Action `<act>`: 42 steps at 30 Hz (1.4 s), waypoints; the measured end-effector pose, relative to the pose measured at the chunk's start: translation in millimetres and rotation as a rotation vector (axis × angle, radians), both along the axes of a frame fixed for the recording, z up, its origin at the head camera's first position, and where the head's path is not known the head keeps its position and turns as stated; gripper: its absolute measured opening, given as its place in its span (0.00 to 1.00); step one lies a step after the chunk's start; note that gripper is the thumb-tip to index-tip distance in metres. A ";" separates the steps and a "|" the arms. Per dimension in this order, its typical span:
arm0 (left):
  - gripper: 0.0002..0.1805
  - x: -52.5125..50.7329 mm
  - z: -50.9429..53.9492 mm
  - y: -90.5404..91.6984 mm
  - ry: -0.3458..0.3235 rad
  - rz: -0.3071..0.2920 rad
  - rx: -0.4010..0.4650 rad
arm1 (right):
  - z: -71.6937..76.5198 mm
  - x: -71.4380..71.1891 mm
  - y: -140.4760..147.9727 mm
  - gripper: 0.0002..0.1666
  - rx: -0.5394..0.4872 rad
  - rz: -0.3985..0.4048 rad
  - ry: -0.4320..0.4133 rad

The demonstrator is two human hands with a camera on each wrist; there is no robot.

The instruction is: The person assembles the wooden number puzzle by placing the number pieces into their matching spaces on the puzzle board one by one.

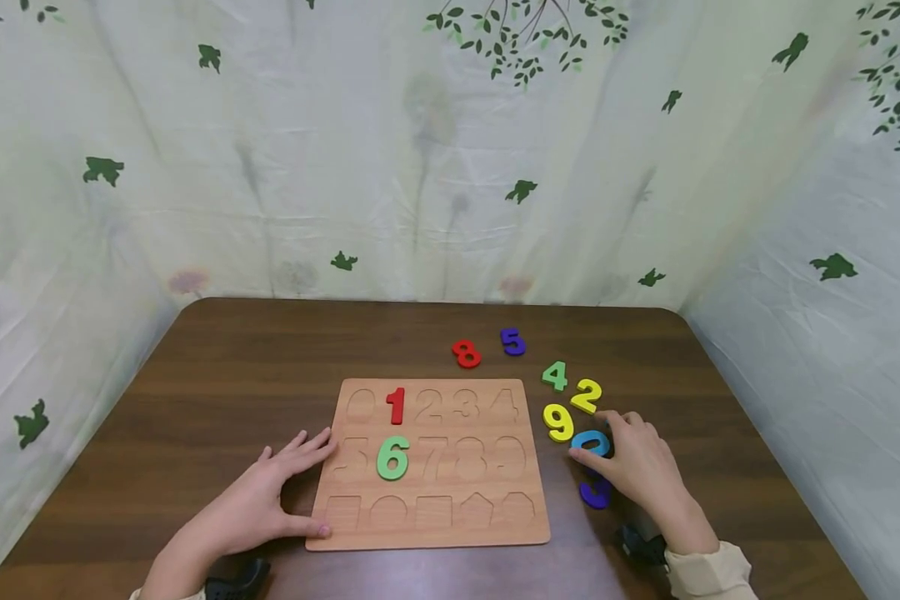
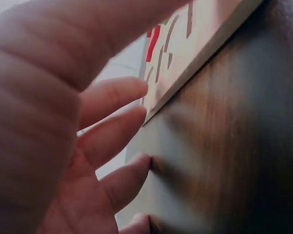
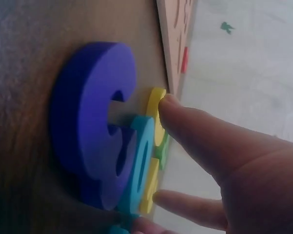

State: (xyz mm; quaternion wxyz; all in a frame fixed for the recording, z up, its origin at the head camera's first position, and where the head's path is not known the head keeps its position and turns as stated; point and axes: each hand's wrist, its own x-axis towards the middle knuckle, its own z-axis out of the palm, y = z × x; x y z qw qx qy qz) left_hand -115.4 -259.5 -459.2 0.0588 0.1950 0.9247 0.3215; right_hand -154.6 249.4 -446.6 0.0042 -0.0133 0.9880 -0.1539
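A wooden number board (image 1: 487, 533) lies on the table with a red 1 (image 1: 396, 407) and a green 6 (image 1: 392, 459) in its upper two rows. My left hand (image 1: 270, 496) rests spread at the board's left edge, thumb at the lower corner and fingertips higher up. Over a light-blue 0 (image 1: 590, 441) is my right hand (image 1: 641, 462), thumb and forefinger apart around it; firm contact is not clear. A purple 3 (image 3: 95, 117) lies just nearer than the 0. Past it, in the right wrist view, appear a yellow 9 (image 3: 156, 109) and a yellow 2 (image 3: 150, 190).
Beyond the board lie a red 8 (image 1: 466, 353) and a purple 5 (image 1: 512, 342). A green 4 (image 1: 554, 376) is right of the board. Part of another light-blue piece (image 3: 118, 229) shows low in the right wrist view. Pale curtains (image 1: 307, 167) surround the brown table (image 1: 255, 358).
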 end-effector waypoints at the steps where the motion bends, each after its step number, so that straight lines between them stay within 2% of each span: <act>1: 0.56 0.0 -0.9 -0.6 -0.003 -0.003 0.008 | -1.1 0.1 0.0 0.49 -0.006 -0.006 -0.001; 11: 0.52 0.9 -6.0 -5.0 -0.015 -0.016 0.043 | -6.2 0.7 -1.4 0.44 -0.009 -0.034 -0.007; 27: 0.56 3.8 -16.3 -10.6 -0.053 -0.028 0.125 | -4.8 -2.5 -2.5 0.41 -0.020 -0.022 -0.026; 42: 0.56 4.3 -13.4 -9.7 -0.061 -0.022 0.117 | -0.7 -11.1 -2.0 0.38 -0.080 0.006 -0.023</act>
